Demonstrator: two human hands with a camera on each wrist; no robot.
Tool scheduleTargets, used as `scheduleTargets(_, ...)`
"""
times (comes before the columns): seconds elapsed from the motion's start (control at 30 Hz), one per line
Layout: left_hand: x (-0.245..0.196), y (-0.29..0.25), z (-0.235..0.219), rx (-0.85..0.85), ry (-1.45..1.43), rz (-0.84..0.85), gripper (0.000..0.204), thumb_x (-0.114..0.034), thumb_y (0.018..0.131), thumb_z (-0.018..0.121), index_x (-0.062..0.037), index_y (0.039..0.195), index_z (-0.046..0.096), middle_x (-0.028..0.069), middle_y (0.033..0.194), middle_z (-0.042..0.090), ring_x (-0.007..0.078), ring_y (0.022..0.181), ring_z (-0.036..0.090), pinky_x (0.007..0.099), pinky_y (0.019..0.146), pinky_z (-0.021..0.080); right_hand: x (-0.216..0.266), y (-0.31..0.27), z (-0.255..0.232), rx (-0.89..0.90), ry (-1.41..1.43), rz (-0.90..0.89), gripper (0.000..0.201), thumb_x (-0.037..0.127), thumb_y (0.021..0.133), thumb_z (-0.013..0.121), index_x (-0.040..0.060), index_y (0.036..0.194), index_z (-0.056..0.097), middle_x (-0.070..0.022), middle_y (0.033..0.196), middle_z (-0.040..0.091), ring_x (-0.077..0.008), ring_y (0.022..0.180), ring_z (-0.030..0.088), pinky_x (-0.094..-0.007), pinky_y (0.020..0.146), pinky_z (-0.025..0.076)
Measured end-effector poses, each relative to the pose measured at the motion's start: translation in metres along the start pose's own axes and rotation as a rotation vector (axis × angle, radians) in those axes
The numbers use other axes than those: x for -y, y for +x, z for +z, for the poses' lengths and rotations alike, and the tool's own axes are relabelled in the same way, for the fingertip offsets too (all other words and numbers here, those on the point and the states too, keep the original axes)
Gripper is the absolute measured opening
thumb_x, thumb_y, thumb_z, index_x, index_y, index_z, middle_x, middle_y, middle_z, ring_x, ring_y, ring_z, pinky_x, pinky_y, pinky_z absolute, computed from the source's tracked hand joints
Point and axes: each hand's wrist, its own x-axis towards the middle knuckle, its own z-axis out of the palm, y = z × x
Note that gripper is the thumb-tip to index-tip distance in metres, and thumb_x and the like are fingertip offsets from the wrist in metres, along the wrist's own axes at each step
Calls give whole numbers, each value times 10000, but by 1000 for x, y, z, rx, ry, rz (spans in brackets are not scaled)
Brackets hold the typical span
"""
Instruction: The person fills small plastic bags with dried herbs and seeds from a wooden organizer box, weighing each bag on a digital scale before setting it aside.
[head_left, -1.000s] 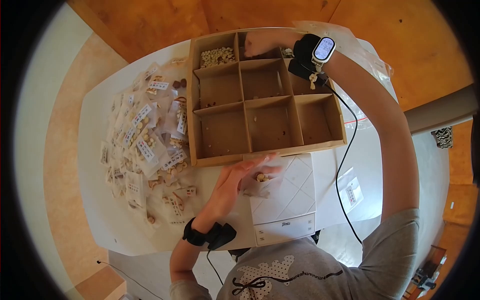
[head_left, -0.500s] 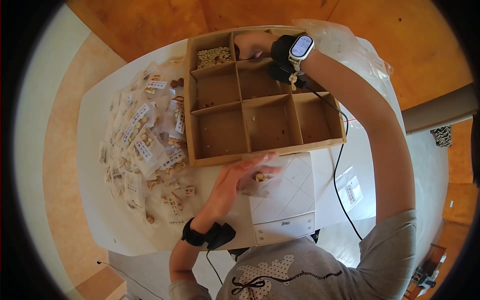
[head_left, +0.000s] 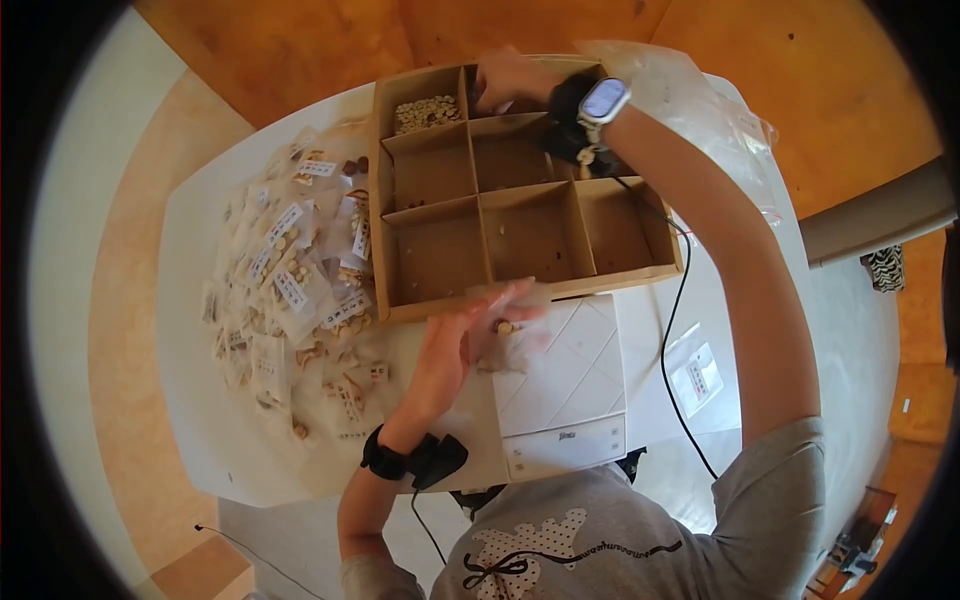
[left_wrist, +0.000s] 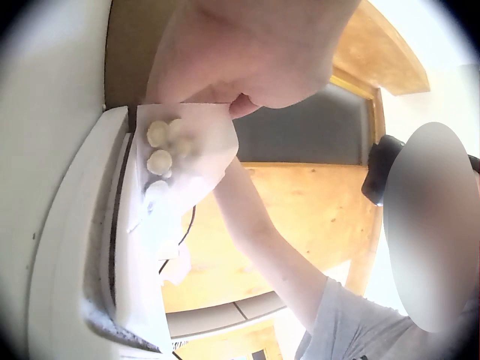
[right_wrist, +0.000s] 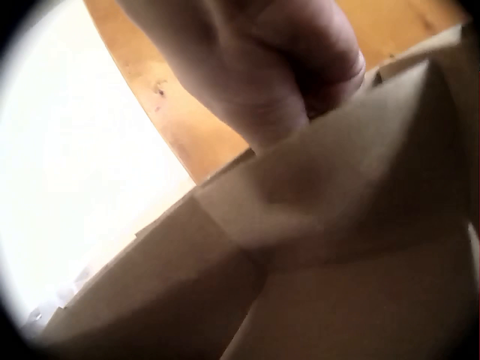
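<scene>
My left hand (head_left: 447, 360) holds a small translucent bag (head_left: 508, 350) above the white scale (head_left: 560, 385). Round pale slices (left_wrist: 159, 162) show through the bag in the left wrist view, just below the left hand (left_wrist: 247, 52). My right hand (head_left: 512, 82), blurred, is at the top middle compartment of the cardboard box (head_left: 436, 312). From the right wrist, the hand (right_wrist: 262, 67) reaches down behind a cardboard divider (right_wrist: 330, 187) that hides its fingertips; whether it holds anything cannot be told.
Many filled, labelled bags (head_left: 290, 290) are heaped left of the box. Pale pieces (head_left: 427, 114) lie in the top left compartment. A labelled bag (head_left: 697, 372) sits right of the scale, near a black cable (head_left: 664, 372). Clear plastic (head_left: 690, 100) lies behind the box.
My right hand and forearm have shifted left, with the hand dipping lower into the top middle compartment and then rising slightly. My left hand keeps its hold on the bag.
</scene>
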Motion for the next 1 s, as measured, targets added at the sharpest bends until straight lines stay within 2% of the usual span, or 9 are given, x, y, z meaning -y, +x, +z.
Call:
scheduleTargets(0.07, -1, 2, -2, -46, 45, 22, 441, -171, 914, 268, 82, 1227, 450, 144, 1292, 467, 206, 1143, 469, 256, 980, 296, 5, -19, -25, 22, 268, 20, 216, 138, 689, 687, -45, 799, 656, -83, 741, 652, -134, 760, 660, -224, 675, 540)
scheduleTargets(0.17, 4, 6, -6, -73, 34, 52, 475, -229, 899, 281, 73, 1230, 439, 154, 1292, 454, 256, 1109, 492, 334, 971, 330, 24, -57, -47, -45, 480, -2, 214, 124, 696, 674, -39, 833, 653, -89, 780, 652, -145, 731, 656, -232, 674, 538)
scheduleTargets(0.3, 6, 5, -4, -45, -52, 41, 493, -260, 898, 290, 75, 1229, 435, 159, 1270, 466, 286, 1117, 488, 367, 973, 343, 69, -131, -49, 199, 792, -113, 222, 90, 672, 669, -40, 851, 649, -75, 765, 647, -108, 674, 626, -214, 657, 509)
scheduleTargets(0.37, 9, 6, -2, -40, -9, 103, 478, -263, 904, 302, 63, 1224, 444, 153, 1250, 483, 267, 1112, 495, 358, 962, 355, 83, -155, -35, 274, 750, -206, 208, 87, 654, 675, -35, 822, 654, -51, 707, 638, -93, 649, 612, -218, 617, 491)
scheduleTargets(0.43, 19, 6, -5, -105, -11, 94, 462, -265, 911, 313, 53, 1214, 454, 145, 1232, 500, 243, 1102, 503, 347, 946, 369, 99, -179, -27, 193, 623, -287, 187, 101, 653, 684, -21, 791, 654, -53, 668, 634, -96, 626, 605, -224, 595, 476)
scheduleTargets(0.5, 40, 4, -19, -241, -57, 14, 447, -269, 917, 323, 45, 1201, 465, 133, 1214, 515, 214, 1087, 512, 333, 926, 385, 109, -195, -17, 94, 538, -363, 187, 102, 649, 687, -6, 797, 648, -109, 666, 612, -180, 621, 600, -255, 599, 476)
scheduleTargets(0.67, 28, -4, -13, -169, -5, -16, 383, -265, 916, 353, 12, 1139, 497, 110, 1185, 534, 187, 1077, 513, 313, 922, 376, 103, -210, 12, -94, 367, -562, 202, 52, 687, 650, 0, 882, 640, -123, 746, 577, -284, 710, 570, -336, 669, 470)
scheduleTargets(0.87, 14, -3, 5, -81, -123, 61, 370, -227, 920, 389, 41, 1158, 477, 117, 1147, 534, 180, 1069, 481, 277, 935, 342, 104, -219, -4, 48, 389, -475, 177, 75, 735, 658, 10, 899, 644, -102, 841, 588, -249, 773, 591, -324, 669, 479)
scheduleTargets(1.0, 5, -3, 3, 27, 58, 94, 483, -271, 898, 338, 63, 1239, 412, 166, 1351, 376, 223, 1224, 377, 318, 1008, 283, 107, -232, -7, -155, 589, -355, 209, 129, 721, 670, 8, 880, 608, -133, 847, 577, -264, 803, 590, -333, 668, 486)
